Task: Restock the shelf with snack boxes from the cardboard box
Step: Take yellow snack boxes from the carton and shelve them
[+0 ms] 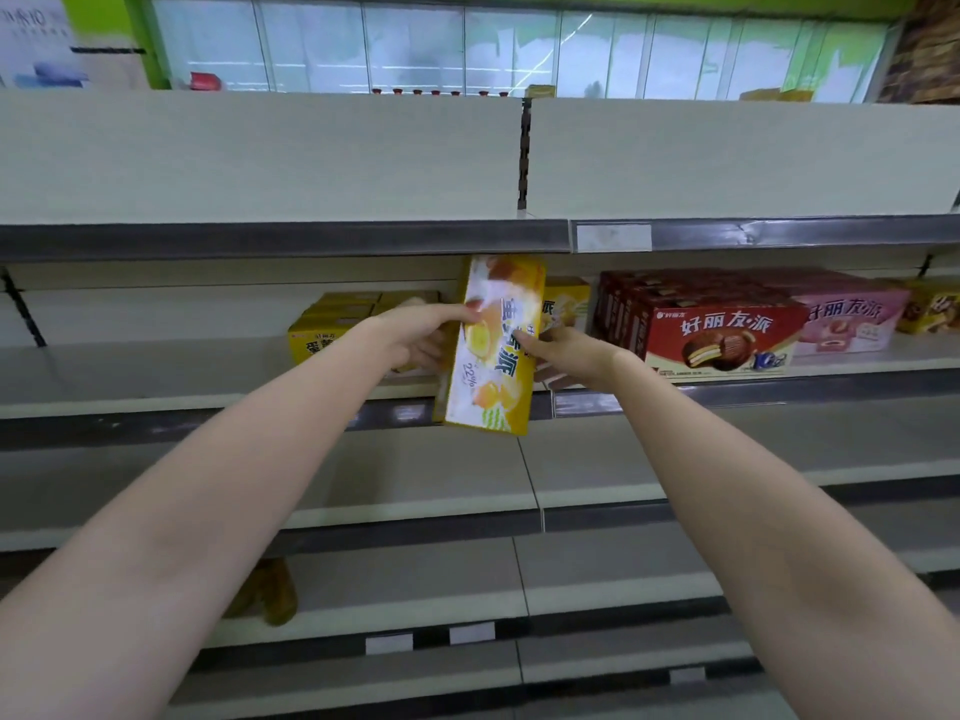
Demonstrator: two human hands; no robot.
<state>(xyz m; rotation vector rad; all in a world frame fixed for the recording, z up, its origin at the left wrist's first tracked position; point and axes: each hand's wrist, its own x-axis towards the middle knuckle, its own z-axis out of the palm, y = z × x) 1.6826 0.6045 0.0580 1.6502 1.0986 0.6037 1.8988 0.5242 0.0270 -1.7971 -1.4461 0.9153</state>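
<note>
I hold a yellow snack box [491, 350] upright on its short end in front of the second shelf [156, 376]. My left hand [415, 335] grips its left edge and my right hand [566, 353] grips its right edge. Behind it on that shelf stand more yellow boxes [332, 324], and another yellow box [566, 304] shows just right of the held one. The cardboard box is not in view.
Red pie boxes [717, 335] fill the shelf to the right, then pink boxes [852, 319] and a yellow-brown pack [930, 309] at the far right. The top shelf [311, 236] overhangs the held box. Lower shelves are mostly bare; one brownish pack [270, 595] lies on a low shelf.
</note>
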